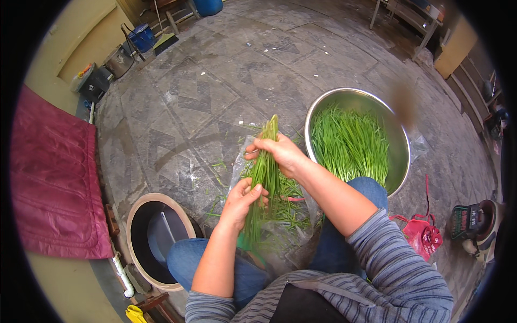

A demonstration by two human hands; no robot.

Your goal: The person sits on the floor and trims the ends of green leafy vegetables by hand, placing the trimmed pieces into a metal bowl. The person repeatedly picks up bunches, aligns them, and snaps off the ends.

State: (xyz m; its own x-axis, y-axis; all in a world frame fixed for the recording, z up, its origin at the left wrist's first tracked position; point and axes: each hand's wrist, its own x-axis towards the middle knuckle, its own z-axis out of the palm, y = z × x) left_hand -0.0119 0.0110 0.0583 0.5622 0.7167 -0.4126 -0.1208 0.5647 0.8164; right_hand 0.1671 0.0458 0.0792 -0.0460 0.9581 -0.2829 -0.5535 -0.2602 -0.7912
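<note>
A bunch of long green leafy stalks, like garlic chives (264, 173), is held between my two hands in front of my knees. My right hand (276, 151) grips it near the pale upper ends. Lower down, my left hand (244, 198) has its fingers curled around the leaves. Loose green scraps (291, 218) lie below on a clear plastic sheet (238, 167) on the floor. To the right, a large steel basin (398, 137) holds many more of the same stalks (349, 141), laid side by side.
A dark round tub (133, 226) with a pale rim stands by my left knee. A red bag (422, 238) lies on the floor at right, near a pair of shoes or similar items (482, 226). Buckets (119, 62), a broom (165, 42) and a maroon quilt (60, 173) are along the left wall.
</note>
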